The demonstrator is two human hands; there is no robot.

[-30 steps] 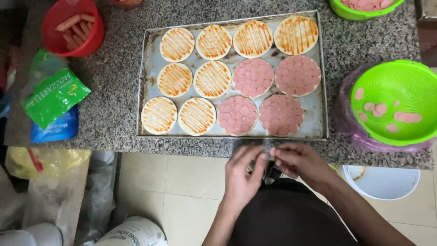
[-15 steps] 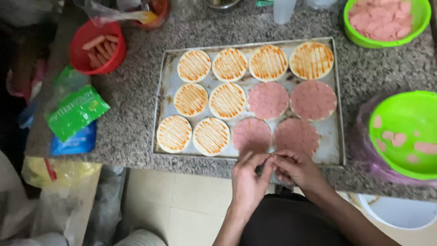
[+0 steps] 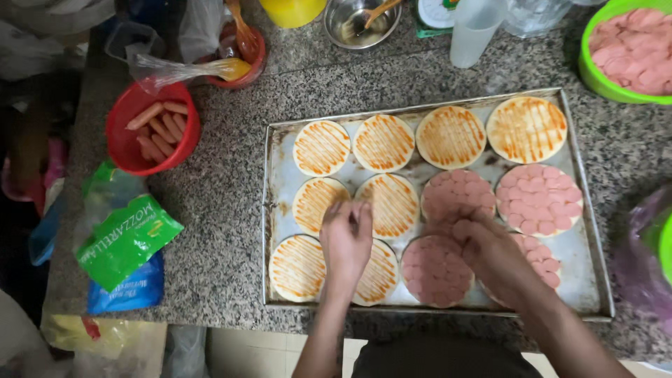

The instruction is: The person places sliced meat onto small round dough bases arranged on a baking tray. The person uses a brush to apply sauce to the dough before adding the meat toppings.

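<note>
Both hands, left hand (image 3: 346, 238) and right hand (image 3: 490, 252), rest loosely curled fingers on sauce-striped pizza bases (image 3: 392, 204).

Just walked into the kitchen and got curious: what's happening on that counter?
A person is topping small round dough bases on a metal baking tray on a speckled stone counter. All the bases carry orange sauce stripes; four on the tray's right side are covered with pink sausage slices. The left hand hovers over a sauced base in the middle row, and the right hand is over the sausage-covered bases. A green bowl of slices sits at the upper right, a red bowl of sausages to the left.
</note>
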